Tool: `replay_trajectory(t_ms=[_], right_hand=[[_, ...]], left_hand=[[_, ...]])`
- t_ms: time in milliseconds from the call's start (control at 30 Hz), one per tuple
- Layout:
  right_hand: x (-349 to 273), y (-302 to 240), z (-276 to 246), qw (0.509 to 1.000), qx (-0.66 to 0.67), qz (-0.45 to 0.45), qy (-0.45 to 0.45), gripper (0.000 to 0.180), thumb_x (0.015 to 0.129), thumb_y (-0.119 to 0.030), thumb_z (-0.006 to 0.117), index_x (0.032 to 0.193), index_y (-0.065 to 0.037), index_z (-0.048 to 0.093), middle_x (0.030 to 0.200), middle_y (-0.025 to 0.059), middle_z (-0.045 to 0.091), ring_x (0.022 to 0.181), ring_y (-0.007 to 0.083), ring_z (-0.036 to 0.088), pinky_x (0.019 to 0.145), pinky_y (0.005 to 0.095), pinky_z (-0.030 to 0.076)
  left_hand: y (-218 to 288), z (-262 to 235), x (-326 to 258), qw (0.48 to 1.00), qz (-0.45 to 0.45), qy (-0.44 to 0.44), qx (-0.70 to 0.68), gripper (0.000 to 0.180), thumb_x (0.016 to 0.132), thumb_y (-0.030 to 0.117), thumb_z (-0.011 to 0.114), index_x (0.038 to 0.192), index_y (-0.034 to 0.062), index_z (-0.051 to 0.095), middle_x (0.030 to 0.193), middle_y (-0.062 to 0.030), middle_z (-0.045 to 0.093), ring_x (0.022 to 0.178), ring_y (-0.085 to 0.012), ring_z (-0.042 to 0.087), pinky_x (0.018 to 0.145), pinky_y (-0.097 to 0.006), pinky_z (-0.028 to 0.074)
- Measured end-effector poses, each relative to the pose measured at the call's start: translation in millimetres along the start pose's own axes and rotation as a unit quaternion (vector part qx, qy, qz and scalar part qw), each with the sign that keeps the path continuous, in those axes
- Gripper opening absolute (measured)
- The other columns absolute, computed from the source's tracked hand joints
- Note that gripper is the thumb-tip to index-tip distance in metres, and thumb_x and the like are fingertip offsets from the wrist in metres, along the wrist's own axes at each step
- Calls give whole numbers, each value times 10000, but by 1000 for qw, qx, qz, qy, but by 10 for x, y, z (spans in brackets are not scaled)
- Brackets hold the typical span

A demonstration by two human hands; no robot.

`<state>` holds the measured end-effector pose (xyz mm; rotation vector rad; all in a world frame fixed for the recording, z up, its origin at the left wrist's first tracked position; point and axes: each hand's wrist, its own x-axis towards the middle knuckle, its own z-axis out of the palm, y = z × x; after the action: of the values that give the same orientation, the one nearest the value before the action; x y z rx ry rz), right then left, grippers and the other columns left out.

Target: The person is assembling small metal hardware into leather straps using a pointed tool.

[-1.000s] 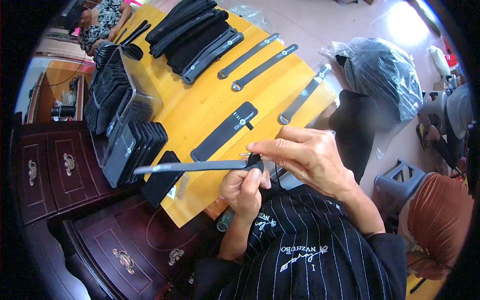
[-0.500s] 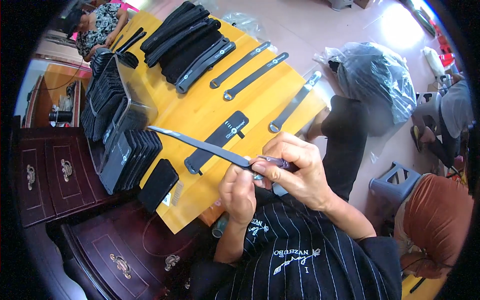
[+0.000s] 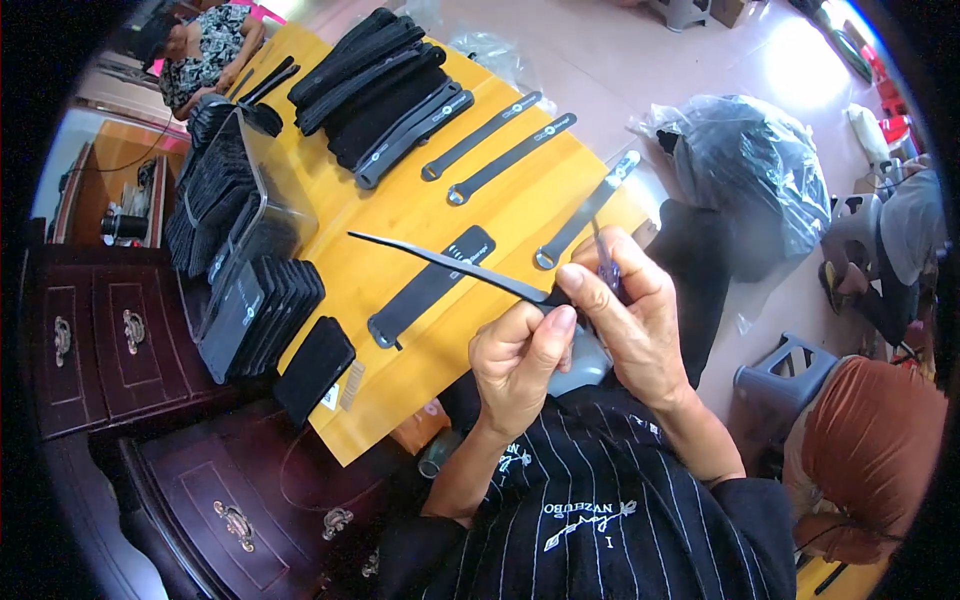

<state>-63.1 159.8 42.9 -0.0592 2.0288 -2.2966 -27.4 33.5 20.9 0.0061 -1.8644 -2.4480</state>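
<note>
A narrow dark grey strap (image 3: 447, 267) juts out over the table from between my hands, its free end pointing left. My left hand (image 3: 517, 362) pinches the strap's near end between thumb and curled fingers. Close beside it, my right hand (image 3: 640, 325) is closed around a small purple-handled tool (image 3: 611, 272) with a thin point sticking upward; its exact kind is unclear. The right thumb and index finger also meet at the strap's end, which the fingers hide. Beneath the strap lies a wider grey strap (image 3: 425, 298) with a buckle end.
Three slim straps (image 3: 585, 212) lie spaced out on the yellow table (image 3: 345, 420). Behind them is a black strap stack (image 3: 375, 85). At left stand a clear bin (image 3: 275, 195) of straps, an upright row (image 3: 262, 315) and a black bundle (image 3: 316, 370). Another person (image 3: 210, 55) sits at the far left.
Both hands have moved right, carrying the strap along. The tool in my right hand has turned, so its point now stands upward away from the strap.
</note>
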Motion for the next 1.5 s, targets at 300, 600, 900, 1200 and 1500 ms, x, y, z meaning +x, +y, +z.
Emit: replay_trajectory(t_ms=[300, 600, 900, 1200, 1500], right_hand=[[739, 40, -616, 965, -121, -128, 192, 293, 896, -268, 671, 816, 4, 600, 685, -10, 504, 662, 69, 431, 589, 247, 382], [1187, -194, -1773, 919, -166, -172, 315, 376, 912, -361, 634, 984, 7, 669, 812, 30, 617, 786, 113, 535, 727, 256, 428], [849, -465, -3334, 850, -171, -202, 455, 312, 914, -322, 648, 1116, -84, 664, 856, -18, 575, 662, 55, 450, 574, 194, 358], [70, -215, -2788, 861, -153, -174, 452, 187, 956, -235, 591, 1068, -92, 636, 795, -73, 489, 618, 5, 374, 534, 165, 295], [-334, 358, -1958, 931, -174, 35, 320, 122, 962, -267, 588, 963, -149, 620, 687, -98, 486, 536, -29, 369, 463, 136, 228]], left_hand=[[38, 128, -204, 978, -72, -191, 39, 306, 901, 58, 593, 621, 40, 470, 556, -6, 521, 490, -70, 479, 471, -242, 374], [137, -38, -315, 948, 3, -311, 64, 283, 827, -1, 616, 619, 11, 424, 595, -75, 442, 476, -194, 435, 455, -343, 310], [385, -811, -500, 976, 115, -168, 82, 292, 737, -67, 633, 586, 41, 408, 581, -97, 488, 472, -203, 472, 443, -313, 371], [650, -1389, 241, 960, 166, 86, 209, 75, 799, 17, 520, 728, 5, 541, 1044, -155, 580, 727, -154, 557, 654, -256, 458], [633, -1486, 912, 961, 190, -58, 195, 190, 794, 20, 544, 607, 18, 510, 1066, -184, 629, 779, -137, 598, 688, -263, 479]])
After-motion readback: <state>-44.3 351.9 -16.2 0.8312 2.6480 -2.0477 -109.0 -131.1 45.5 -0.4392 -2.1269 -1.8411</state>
